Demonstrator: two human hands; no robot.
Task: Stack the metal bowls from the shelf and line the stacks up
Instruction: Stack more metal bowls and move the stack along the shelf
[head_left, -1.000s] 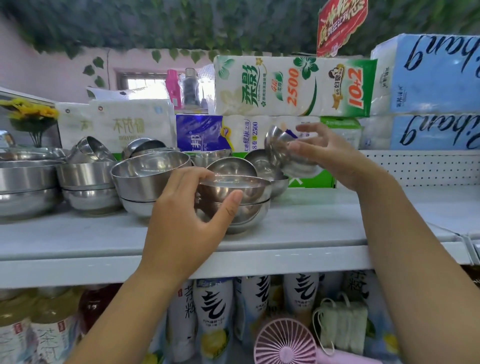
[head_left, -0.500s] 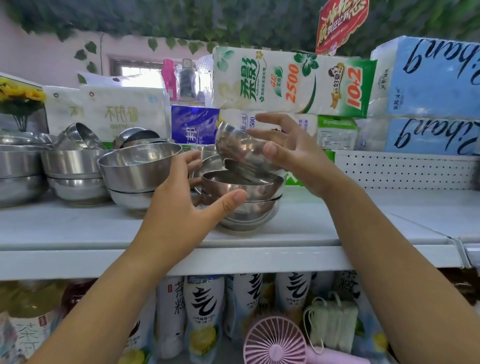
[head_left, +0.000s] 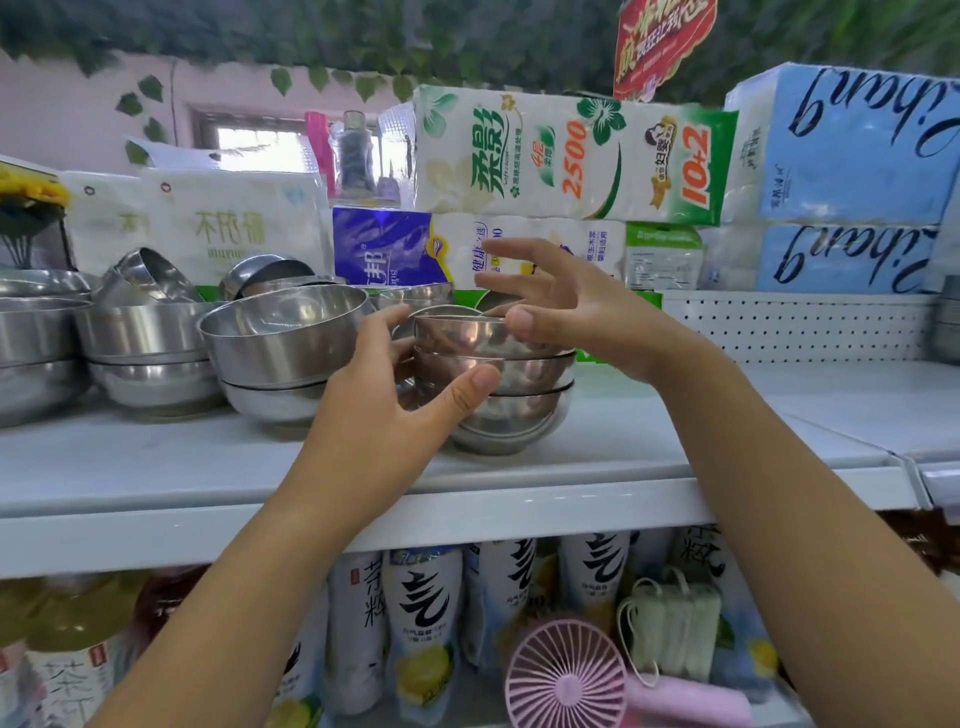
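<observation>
Two bare arms belonging to one person filled the lower half of the view. The left forearm (head_left: 234, 597) came in from about 7 o'clock and the right forearm (head_left: 805, 519) from about 4 o'clock, each showing bare skin from the frame edge to the wrist. The left hand (head_left: 374, 415), near the centre, and the right hand (head_left: 587, 317), just toward 1 o'clock from it, were bare too, with slim fingers and a short, rounded nail on the left thumb (head_left: 485, 378) and on the right thumb (head_left: 521, 321).
</observation>
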